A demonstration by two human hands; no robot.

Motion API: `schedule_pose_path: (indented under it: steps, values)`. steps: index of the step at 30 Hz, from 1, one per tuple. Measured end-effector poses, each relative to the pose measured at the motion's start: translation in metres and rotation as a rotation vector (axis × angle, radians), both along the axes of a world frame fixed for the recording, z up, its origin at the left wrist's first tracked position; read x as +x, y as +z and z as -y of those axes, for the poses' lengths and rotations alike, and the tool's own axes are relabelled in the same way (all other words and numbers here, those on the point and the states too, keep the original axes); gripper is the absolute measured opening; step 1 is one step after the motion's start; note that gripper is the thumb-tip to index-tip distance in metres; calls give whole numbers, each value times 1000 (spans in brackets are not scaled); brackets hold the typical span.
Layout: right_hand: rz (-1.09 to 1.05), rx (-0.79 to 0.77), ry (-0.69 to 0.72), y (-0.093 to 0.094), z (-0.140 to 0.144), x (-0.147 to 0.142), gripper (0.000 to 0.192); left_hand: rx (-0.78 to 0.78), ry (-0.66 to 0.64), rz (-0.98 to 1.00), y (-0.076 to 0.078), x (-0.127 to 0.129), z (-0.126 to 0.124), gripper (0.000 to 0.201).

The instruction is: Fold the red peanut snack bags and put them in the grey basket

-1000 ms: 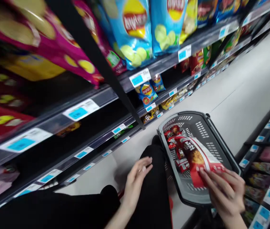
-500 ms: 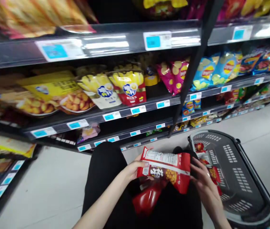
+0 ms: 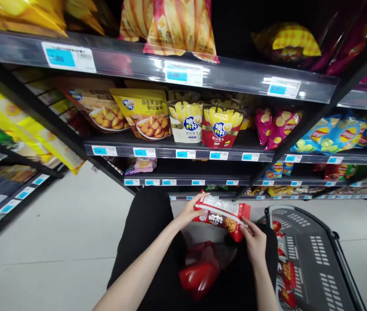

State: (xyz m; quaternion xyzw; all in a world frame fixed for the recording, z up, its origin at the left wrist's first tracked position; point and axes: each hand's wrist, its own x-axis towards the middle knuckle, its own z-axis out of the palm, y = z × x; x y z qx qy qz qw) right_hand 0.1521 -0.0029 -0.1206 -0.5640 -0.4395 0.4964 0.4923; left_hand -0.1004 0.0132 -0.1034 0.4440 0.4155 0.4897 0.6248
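Between my hands, above my knees, is a red snack bag (image 3: 218, 219) with a white label panel, Chinese lettering and a picture of nuts. My left hand (image 3: 189, 214) grips its left end, thumb on the printed face and fingers behind. At the bag's right end, my right hand (image 3: 255, 238) pinches the lower corner between thumb and fingers. A shiny red package (image 3: 199, 274) with a clear part lies lower down between my legs.
A grey basket (image 3: 303, 250) on the floor at my right holds several red packets (image 3: 287, 274). Ahead stands a shelf (image 3: 170, 149) with snack pouches (image 3: 185, 125) and price tags. Another shelf (image 3: 14, 203) with yellow bags is at my left.
My view has turned, so the shelves sit differently in it. The bag has moved farther from me, and my right hand's fingers have closed on its right end.
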Motion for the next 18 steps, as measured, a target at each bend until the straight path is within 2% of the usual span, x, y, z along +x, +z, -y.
schedule_pose_path:
  steps: [6,11,18]
  values:
    - [133,82,-101,-1,2,7,28,4,-30,-152,-3,7,-4,56]
    - [204,132,-74,-4,3,7,29,87,4,-277,-3,13,-5,35]
    - [188,145,-86,-3,4,-1,35,113,58,-273,-8,17,-6,24]
